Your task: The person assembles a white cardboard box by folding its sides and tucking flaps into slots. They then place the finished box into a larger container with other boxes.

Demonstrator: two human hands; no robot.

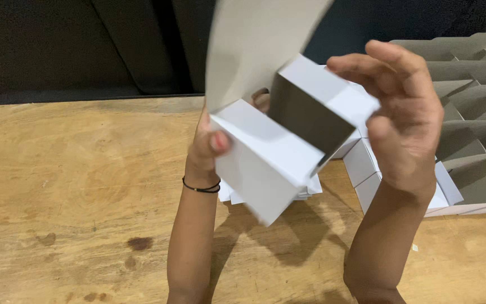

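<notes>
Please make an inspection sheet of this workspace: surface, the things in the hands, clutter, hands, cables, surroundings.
Surface: wooden table, bare grain with some dark stains.
Things in hand: white cardboard box, partly folded, grey inside, one flap raised; held above the table.
Clutter: stack of flat white blanks lying under the box; row of folded white boxes with grey flaps at the right edge.
Hands: left hand grips the box's left side, thumb on top, a thin black band on the wrist; right hand is at the box's right corner, fingers curled, contact unclear.
Cables: nothing seen.
Surroundings: dark wall behind the table.
</notes>
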